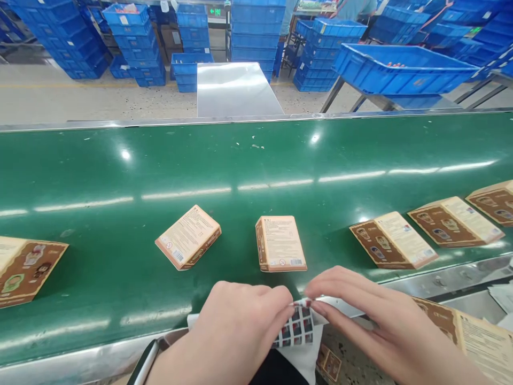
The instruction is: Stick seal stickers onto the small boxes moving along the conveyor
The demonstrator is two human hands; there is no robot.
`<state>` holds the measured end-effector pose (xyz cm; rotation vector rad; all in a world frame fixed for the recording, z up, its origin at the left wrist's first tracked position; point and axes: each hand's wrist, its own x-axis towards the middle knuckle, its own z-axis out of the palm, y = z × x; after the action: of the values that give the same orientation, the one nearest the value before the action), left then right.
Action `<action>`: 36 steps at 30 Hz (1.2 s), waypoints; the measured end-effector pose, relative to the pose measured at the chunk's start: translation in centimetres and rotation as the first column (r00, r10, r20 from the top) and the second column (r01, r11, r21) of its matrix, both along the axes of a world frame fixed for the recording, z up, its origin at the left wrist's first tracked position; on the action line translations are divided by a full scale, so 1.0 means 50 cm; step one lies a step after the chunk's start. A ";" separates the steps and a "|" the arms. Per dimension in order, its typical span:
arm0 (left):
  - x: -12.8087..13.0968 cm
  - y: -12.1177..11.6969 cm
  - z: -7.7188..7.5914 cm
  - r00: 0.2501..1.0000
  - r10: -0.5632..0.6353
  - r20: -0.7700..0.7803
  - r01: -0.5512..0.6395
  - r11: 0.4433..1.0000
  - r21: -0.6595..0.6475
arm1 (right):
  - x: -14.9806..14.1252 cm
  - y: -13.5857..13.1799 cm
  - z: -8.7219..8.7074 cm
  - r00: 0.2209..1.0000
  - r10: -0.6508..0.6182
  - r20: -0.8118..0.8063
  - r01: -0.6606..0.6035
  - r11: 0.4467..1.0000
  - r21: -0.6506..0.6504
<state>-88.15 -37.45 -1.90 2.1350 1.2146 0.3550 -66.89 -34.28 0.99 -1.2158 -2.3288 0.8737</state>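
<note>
My left hand [244, 321] is closed on a sheet of small stickers [297, 327], dark with red marks in a white grid. White backing paper hangs below the sheet. At the sheet's upper right corner, the thumb and fingertips of my right hand [372, 315] pinch a sticker edge; its exact outline is partly hidden. Just beyond my hands, a printed carton [280, 243] lies on the green conveyor belt [224, 166], text side up. A second carton [188, 238] rests to its left, turned at an angle.
More brown and cream cartons [395, 240] lie along the belt at right, and one [28, 270] at far left. A metal rail [100, 350] edges the near side. Another carton [473, 342] sits below the belt at right. Blue crates [404, 69] stand beyond.
</note>
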 end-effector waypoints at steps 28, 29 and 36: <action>0.053 0.075 -0.052 0.948 -0.316 -0.037 0.310 0.893 0.326 | 0.065 0.075 -0.106 0.577 -0.794 -0.192 0.663 0.593 -0.457; 0.059 0.082 -0.060 0.937 -0.343 -0.057 0.343 0.881 0.328 | 0.063 0.089 -0.115 0.535 -0.819 -0.208 0.651 0.557 -0.516; 0.090 0.112 -0.085 0.871 -0.442 -0.215 0.490 0.813 0.313 | 0.058 0.117 -0.146 0.344 -0.895 -0.285 0.640 0.445 -0.627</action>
<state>-83.65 -31.85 -6.15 2.7237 0.6760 0.2272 -64.01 -28.41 -6.29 -1.6870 -0.8004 1.1330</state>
